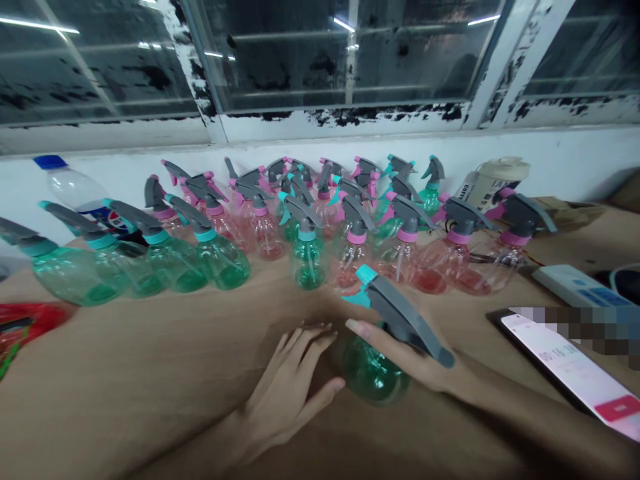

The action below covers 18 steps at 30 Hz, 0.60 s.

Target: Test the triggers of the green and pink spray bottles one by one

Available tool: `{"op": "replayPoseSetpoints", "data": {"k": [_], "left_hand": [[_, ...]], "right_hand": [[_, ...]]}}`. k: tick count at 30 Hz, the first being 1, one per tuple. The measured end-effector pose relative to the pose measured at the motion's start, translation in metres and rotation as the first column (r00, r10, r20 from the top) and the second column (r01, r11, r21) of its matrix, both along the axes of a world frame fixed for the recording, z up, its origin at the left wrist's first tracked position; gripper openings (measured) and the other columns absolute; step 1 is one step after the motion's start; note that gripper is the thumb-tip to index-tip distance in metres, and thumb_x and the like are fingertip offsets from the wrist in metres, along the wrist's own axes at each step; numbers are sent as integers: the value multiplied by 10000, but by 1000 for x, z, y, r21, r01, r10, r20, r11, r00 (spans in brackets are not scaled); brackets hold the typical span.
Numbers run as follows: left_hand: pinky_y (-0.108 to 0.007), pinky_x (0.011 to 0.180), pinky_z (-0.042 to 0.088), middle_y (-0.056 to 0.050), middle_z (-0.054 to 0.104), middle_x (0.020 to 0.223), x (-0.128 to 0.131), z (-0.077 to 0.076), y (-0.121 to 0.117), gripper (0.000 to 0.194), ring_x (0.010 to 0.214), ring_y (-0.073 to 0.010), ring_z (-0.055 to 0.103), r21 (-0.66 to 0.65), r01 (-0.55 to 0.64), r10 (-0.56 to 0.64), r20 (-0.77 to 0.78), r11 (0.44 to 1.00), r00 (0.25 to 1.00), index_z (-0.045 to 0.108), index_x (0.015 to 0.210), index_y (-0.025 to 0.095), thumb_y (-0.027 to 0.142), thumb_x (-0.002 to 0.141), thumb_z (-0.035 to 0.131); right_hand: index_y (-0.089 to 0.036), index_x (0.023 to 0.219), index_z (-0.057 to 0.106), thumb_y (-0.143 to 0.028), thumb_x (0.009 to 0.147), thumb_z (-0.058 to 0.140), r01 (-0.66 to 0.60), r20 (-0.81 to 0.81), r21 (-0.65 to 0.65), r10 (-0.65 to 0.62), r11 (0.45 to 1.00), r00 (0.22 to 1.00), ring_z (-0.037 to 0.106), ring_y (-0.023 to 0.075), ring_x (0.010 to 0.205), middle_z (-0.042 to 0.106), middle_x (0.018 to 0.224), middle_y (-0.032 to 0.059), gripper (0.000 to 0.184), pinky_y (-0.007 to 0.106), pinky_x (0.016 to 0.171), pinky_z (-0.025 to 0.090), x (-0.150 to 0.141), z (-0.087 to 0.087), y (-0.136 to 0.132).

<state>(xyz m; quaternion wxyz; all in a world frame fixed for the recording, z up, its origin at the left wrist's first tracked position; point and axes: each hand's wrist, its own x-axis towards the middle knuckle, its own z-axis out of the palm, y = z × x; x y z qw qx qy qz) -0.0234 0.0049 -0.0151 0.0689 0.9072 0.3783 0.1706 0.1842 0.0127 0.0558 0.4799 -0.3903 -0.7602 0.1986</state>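
Observation:
A green spray bottle with a grey and turquoise trigger head stands close to me on the wooden table. My right hand is wrapped round it just under the head, the thumb lying across its near side; the other fingers are hidden behind the bottle. Just left of this bottle, my left hand holds nothing, its fingers stretched forward and the thumb apart. Beyond both hands, another green spray bottle stands in a front row beside several pink spray bottles.
More green spray bottles line the left side. A soda bottle and a red packet are at the left. At the right lie a phone showing a timer, a white device and a pale cup. Windows rise behind.

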Motion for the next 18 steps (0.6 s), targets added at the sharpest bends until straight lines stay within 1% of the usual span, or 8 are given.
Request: {"op": "replayPoseSetpoints", "data": {"k": [3, 6, 8, 10, 12, 15, 18], "left_hand": [[-482, 960, 370, -139, 459, 1287, -1, -1, -3, 550, 1186, -287, 428, -16, 23, -22, 47, 1000, 999, 288, 1353, 184, 430, 891, 460], [-467, 981, 363, -152, 410, 1326, 0, -1, -9, 642, 1214, -288, 402, -52, 39, -35, 73, 998, 997, 208, 1392, 178, 449, 878, 480], [-461, 981, 372, -159, 399, 1334, 2, 0, -13, 685, 1218, -291, 401, -55, 25, -19, 97, 998, 995, 167, 1407, 178, 461, 871, 487], [-458, 970, 389, -163, 398, 1337, 3, 1, -16, 727, 1215, -296, 406, -28, -14, 17, 127, 1000, 992, 131, 1419, 180, 486, 865, 488], [-456, 957, 407, -157, 407, 1336, 3, 3, -18, 730, 1211, -299, 414, 10, -68, 65, 152, 998, 986, 123, 1423, 191, 504, 866, 475], [-453, 928, 435, -133, 442, 1309, -2, 6, -18, 673, 1196, -297, 432, 38, -169, 160, 172, 985, 972, 167, 1412, 220, 497, 874, 463], [-460, 919, 436, -135, 459, 1275, -15, 8, -15, 638, 1186, -302, 440, 53, -286, 273, 173, 957, 946, 239, 1372, 200, 480, 859, 496]], "right_hand": [[-254, 1003, 576, -284, 761, 615, -54, -62, -20, 52, 998, 997, 635, 197, 845, 662, 923, 14, 248, 341, 766, 518, -1, -5, -1], [-252, 1040, 565, -267, 748, 615, -63, -107, -37, 59, 997, 993, 622, 194, 877, 652, 975, 12, 297, 346, 784, 500, -3, -15, 2], [-248, 1065, 562, -250, 737, 617, -76, -134, -33, 71, 997, 988, 618, 192, 877, 648, 985, 14, 332, 353, 790, 487, -8, -19, 4], [-240, 1096, 553, -260, 715, 641, -84, -171, -27, 79, 996, 982, 612, 195, 877, 643, 988, 23, 392, 358, 782, 482, -16, -19, 6], [-235, 1101, 551, -310, 688, 678, -72, -202, -9, 68, 997, 977, 604, 206, 890, 638, 993, 34, 439, 370, 774, 480, -27, -17, 9], [-235, 1102, 542, -397, 665, 702, -19, -246, 71, 36, 997, 969, 583, 232, 960, 627, 1039, 56, 493, 415, 824, 463, -48, -15, 16], [-238, 1175, 493, -422, 673, 702, -8, -275, 160, 53, 987, 960, 543, 233, 1057, 599, 1126, 69, 574, 434, 908, 423, -70, -15, 26]]}}
